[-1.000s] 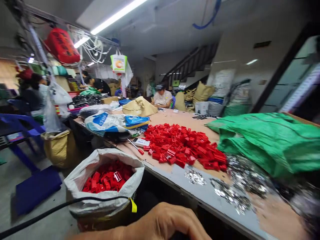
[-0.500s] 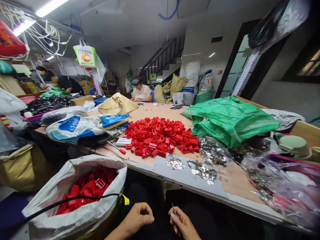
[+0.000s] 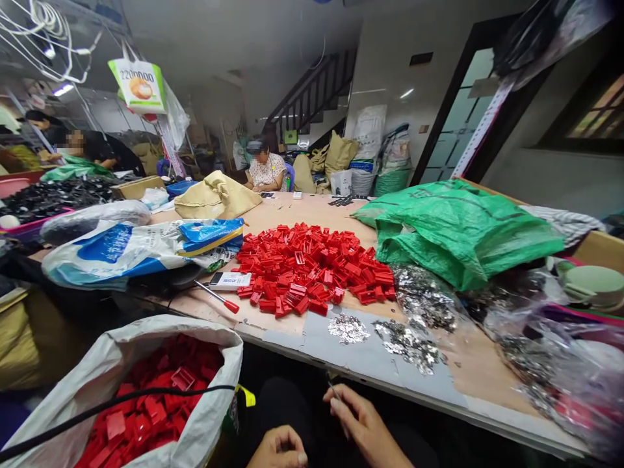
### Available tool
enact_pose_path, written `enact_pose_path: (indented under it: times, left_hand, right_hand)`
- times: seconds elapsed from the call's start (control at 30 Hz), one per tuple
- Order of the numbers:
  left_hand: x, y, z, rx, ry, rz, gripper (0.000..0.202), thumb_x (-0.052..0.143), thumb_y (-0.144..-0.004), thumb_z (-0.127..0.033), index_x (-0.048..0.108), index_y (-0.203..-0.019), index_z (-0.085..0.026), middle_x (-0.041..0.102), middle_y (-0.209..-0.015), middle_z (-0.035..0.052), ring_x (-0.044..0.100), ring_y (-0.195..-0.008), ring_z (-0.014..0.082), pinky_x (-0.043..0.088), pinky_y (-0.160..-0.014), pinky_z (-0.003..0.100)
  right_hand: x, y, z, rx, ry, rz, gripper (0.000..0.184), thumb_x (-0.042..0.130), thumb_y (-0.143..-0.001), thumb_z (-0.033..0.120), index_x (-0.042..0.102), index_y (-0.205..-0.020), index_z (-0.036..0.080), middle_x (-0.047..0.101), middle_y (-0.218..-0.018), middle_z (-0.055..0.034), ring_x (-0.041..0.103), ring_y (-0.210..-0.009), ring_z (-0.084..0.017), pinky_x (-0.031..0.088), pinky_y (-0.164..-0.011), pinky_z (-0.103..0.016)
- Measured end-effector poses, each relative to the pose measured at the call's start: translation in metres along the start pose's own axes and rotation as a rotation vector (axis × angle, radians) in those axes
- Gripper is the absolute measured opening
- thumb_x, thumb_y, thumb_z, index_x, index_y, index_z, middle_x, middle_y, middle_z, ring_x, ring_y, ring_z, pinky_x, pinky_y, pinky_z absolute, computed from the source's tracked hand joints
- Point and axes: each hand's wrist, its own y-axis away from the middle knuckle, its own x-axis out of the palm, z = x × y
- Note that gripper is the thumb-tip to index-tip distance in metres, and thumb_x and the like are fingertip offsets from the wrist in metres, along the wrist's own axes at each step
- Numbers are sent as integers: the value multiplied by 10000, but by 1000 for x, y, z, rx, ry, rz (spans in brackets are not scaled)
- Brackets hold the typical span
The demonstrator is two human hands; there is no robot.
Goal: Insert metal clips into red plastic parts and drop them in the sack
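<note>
My left hand [image 3: 279,448] is low at the frame's bottom edge, fingers curled in with the thumb against them; anything in it is hidden. Just right of it, my right hand [image 3: 358,419] pinches a thin metal tool [image 3: 333,388], whose exact kind I cannot make out. Both hands are below the table's front edge. On the table ahead lies a heap of red plastic parts [image 3: 312,270]. Small silvery metal pieces [image 3: 348,329] form a pile in front of it, with another pile of metal pieces [image 3: 412,346] to the right.
At the left, an open white sack [image 3: 214,416] holds more red parts, a black cord [image 3: 121,398] across it. A red-handled screwdriver [image 3: 229,303] and a phone [image 3: 229,280] lie on the table. A green bag [image 3: 463,227] lies right. A person [image 3: 266,170] sits across.
The view has shifted, so the sack and table look nearer. My left hand has dropped lower in the picture, while my right hand has risen slightly with the metal tool still pinched.
</note>
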Motion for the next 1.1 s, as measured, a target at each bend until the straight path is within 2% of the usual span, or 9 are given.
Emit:
enact_pose_path:
  times: [0.07, 0.17, 0.27, 0.4, 0.6, 0.7, 0.83, 0.97, 1.1]
  left_hand:
    - [-3, -2, 0, -32, 60, -25, 491, 836, -503, -514, 544, -676, -159, 665, -587, 23, 656, -567, 171, 367, -520, 220]
    - [-6, -4, -3, -64, 120, -52, 512, 832, -503, -533, 538, -695, -161, 676, -629, 33, 662, -567, 168, 366, -516, 218]
    - [-7, -3, -7, -54, 126, -84, 532, 825, -496, -559, 525, -685, -162, 667, -616, 29, 651, -547, 155, 393, -546, 232]
    - [-8, -3, -11, -76, 126, -126, 537, 794, -522, -594, 511, -695, -172, 651, -623, 10, 654, -554, 157, 391, -558, 235]
    - [15, -9, -43, -106, 131, -67, 518, 838, -523, -503, 579, -802, -153, 658, -729, 28, 664, -629, 145, 405, -560, 214]
    - [42, -14, -77, -1, 247, -41, 426, 782, -663, -439, 597, -920, -154, 655, -781, 45, 663, -687, 155, 482, -648, 268]
    - [75, -21, -115, 94, 389, -38, 512, 684, -787, -402, 479, -1223, -229, 643, -995, 75, 664, -784, 168, 514, -673, 285]
    - [90, -23, -125, 72, 365, -34, 430, 734, -755, -291, 550, -1131, -194, 643, -942, 51, 650, -772, 146, 525, -667, 259]
    - [95, -21, -118, 50, 311, -46, 328, 765, -719, -257, 594, -979, -153, 668, -868, 50, 656, -735, 143, 525, -670, 255]
  right_hand:
    - [-21, -26, 26, -170, 255, -74, 270, 417, -951, 396, 626, -989, 229, 603, -1010, -60, 576, -932, -206, 465, -840, -310]
    - [-47, -69, 51, -220, 660, -176, 306, 422, -921, 205, 588, -1177, 238, 445, -1347, -101, 493, -1153, -247, 434, -949, -392]
    - [-55, -107, 57, -152, 994, -140, 395, 465, -873, 95, 567, -1234, 218, 413, -1390, -116, 439, -1215, -271, 447, -941, -408]
    - [-52, -133, 54, -102, 1131, -87, 339, 466, -883, 90, 612, -1157, 226, 514, -1285, -105, 505, -1104, -266, 501, -810, -373]
    - [-64, -123, 49, -188, 914, -84, 297, 480, -889, 132, 624, -1129, 230, 624, -1076, -63, 554, -1011, -212, 465, -866, -333]
    - [-67, -99, 53, -222, 641, -90, 258, 484, -893, 189, 633, -1102, 222, 637, -1070, -67, 566, -995, -217, 441, -902, -359]
    - [-58, -54, 64, -181, 286, 88, 218, 484, -899, 202, 665, -1018, 227, 658, -1005, -44, 595, -909, -187, 464, -821, -286]
    - [-52, -17, 61, -101, 133, 187, 186, 518, -891, 216, 690, -958, 237, 662, -923, -20, 608, -828, -170, 468, -758, -249]
    - [-73, -3, 37, -5, 140, 61, 229, 523, -902, 308, 638, -1087, 238, 673, -965, -24, 619, -861, -188, 475, -764, -266]
